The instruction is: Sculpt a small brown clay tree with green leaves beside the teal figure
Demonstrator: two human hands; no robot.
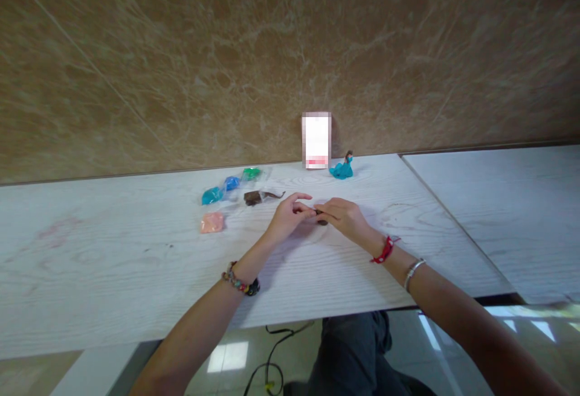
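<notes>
My left hand (290,213) and my right hand (347,218) meet over the table, fingertips nearly touching. A small dark brown piece of modelling clay (322,223) is pinched between their fingers, mostly hidden by them. To the left of my left hand lies a lump of brown clay (252,198) with a thin dark tail and a bit of clear wrapping. Beyond my right hand, near the wall, stands a small clay figure (342,170) with a wide turquoise base and a brown top.
Wrapped clay in turquoise (212,195), blue (231,183) and green (251,173) lies at the back left, with a pink packet (212,222) nearer. A bright phone-like rectangle (316,139) leans against the marbled wall (181,70). A seam crosses the white tabletop (136,287) at right.
</notes>
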